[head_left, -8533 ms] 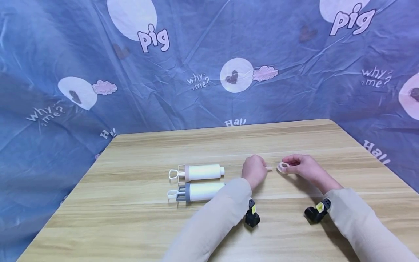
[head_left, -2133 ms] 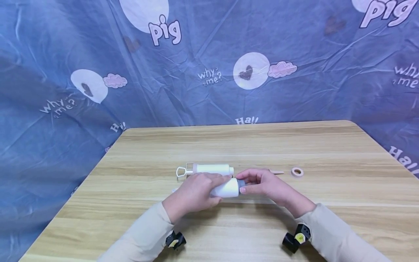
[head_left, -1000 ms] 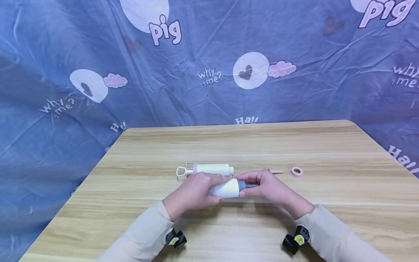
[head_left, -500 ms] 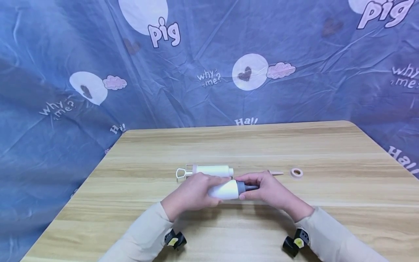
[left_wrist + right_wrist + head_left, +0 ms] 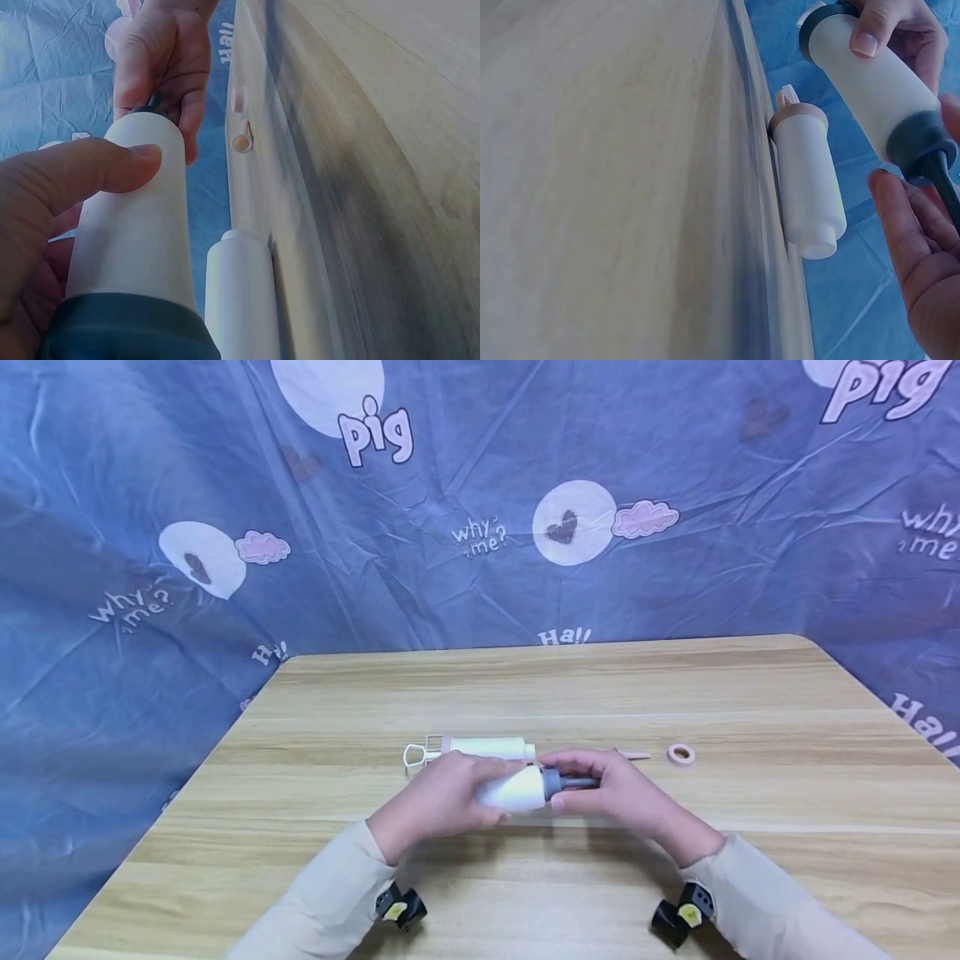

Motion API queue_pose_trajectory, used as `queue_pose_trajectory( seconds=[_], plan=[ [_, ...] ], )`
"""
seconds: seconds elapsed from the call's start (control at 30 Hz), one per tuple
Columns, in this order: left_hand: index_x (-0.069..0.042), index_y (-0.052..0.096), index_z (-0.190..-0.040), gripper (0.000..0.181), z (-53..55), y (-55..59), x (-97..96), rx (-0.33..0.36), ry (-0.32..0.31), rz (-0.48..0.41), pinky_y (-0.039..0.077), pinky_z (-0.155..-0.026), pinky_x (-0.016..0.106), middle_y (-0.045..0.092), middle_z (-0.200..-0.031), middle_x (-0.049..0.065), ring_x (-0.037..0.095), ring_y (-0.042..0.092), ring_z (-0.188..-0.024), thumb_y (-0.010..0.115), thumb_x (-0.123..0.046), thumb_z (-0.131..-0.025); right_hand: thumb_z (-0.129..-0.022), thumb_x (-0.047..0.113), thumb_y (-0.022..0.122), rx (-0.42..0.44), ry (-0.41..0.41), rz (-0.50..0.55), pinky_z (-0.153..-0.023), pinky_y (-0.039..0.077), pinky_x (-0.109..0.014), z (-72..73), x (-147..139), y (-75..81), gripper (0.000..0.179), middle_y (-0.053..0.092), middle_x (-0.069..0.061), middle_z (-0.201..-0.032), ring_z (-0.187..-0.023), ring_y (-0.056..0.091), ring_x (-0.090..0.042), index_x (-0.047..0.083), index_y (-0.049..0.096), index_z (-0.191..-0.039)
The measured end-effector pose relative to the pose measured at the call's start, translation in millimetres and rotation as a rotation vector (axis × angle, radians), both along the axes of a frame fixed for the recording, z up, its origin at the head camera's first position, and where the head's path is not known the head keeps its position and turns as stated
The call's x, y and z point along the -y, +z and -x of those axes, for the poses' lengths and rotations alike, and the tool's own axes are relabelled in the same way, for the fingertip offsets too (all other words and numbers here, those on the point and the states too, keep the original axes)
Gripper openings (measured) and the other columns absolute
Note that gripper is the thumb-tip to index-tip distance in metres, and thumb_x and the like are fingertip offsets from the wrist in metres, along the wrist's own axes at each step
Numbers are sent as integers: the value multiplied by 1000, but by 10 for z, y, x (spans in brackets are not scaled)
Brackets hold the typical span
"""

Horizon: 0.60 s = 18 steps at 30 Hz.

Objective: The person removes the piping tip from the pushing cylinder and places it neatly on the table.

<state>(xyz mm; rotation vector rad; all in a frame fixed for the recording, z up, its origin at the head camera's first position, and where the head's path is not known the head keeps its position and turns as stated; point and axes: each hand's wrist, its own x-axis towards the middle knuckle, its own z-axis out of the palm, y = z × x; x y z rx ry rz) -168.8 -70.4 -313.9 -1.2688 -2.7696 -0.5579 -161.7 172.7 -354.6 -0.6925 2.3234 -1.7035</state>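
Observation:
In the head view, my left hand [image 5: 457,793] grips the white barrel of a sausage stuffer [image 5: 517,789], its thumb across the barrel in the left wrist view. The stuffer's dark grey collar [image 5: 127,326] shows at the handle end. A grey screw cap [image 5: 922,142] with a long thin nozzle [image 5: 946,187] sits on the other end. My right hand [image 5: 611,785] has its fingers and thumb on opposite sides of that cap, with the nozzle pointing toward its palm. In the right wrist view, the stuffer is held above the table.
Behind the hands lies a second white stuffer [image 5: 487,747] with a pink collar and a looped handle. To its right are a pale pink nozzle [image 5: 636,755], partly hidden by the right hand, and a pale pink ring [image 5: 681,754]. A blue printed cloth [image 5: 450,568] hangs behind the wooden table [image 5: 360,693].
Earlier, my hands were at the pink nozzle and ring, with the grey stuffer lying down. It is now held up; recently the right fingers shifted slightly around its cap, exposing more nozzle.

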Motion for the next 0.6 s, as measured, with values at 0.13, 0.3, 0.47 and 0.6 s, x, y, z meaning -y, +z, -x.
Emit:
queue_pose_trajectory(
  seconds=[0.13,0.3,0.47,0.6],
  plan=[
    [-16,58,-127,58,-3,-17,15,-51,10,-8,51,-75,28,66,-115,2,17,65,-89,76,-26,-73,-89,15,60,53,38,56,-82,52,-30,21,-37,-24,43,60,-26,-112,-93,64,-13,-9,50,-125],
    [-16,58,-128,58,-14,-10,17,-83,8,-7,52,-79,31,65,-116,4,18,65,-94,76,-24,-73,-92,14,56,133,77,121,-79,54,-36,33,-35,-34,44,62,-29,-106,-88,67,-18,-16,47,-124],
    [-15,58,-128,57,-23,-7,16,-99,1,2,52,-77,30,66,-115,3,17,65,-92,75,-24,-74,-90,14,60,139,55,112,-75,55,-34,25,-24,-26,43,64,-25,-102,-85,68,-16,-15,51,-121],
    [-15,58,-127,57,-28,-7,15,-105,0,10,52,-76,30,66,-115,3,17,65,-91,75,-25,-74,-86,14,64,108,15,82,-75,55,-30,9,-16,-9,43,64,-22,-102,-84,66,-14,-13,53,-118]
  ],
)
